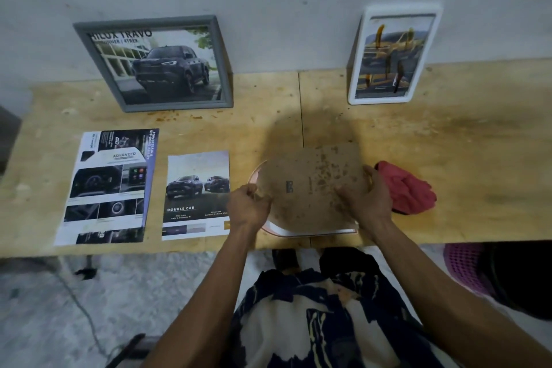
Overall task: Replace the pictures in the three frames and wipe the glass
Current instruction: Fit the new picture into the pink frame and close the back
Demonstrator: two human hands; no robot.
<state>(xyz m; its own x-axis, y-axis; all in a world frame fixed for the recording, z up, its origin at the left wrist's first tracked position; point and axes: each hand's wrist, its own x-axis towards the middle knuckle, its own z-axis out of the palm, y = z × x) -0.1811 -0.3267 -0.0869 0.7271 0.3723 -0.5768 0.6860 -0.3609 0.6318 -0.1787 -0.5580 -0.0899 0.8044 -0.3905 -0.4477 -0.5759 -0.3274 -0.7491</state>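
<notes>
Head view of a plywood surface (pixel 448 158) set against a pale wall. At centre, both hands gripped a brown, stained backing board (pixel 310 185): the left hand (pixel 248 209) pinched its left edge, and the right hand (pixel 369 199) curled over its right side. The board lay tilted over a pink-rimmed frame (pixel 301 231), of which only the rounded left corner and the lower edge showed beneath it. Just right of the right hand, a crumpled red cloth (pixel 409 188) rested on the surface. At left centre lay two loose printed sheets, side by side and apart: a larger brochure page (pixel 110 188) showing car interiors, and a smaller picture (pixel 195 194) of two trucks labelled "DOUBLE CAB". In the upper left, a grey frame (pixel 153 64) holding a dark truck picture leaned against the wall. In the upper right, a white frame (pixel 391 55) with rounded corners leaned likewise, its glass streaked with yellow and dark smears. A pink basket (pixel 466 266) stood below the surface edge at lower right.
</notes>
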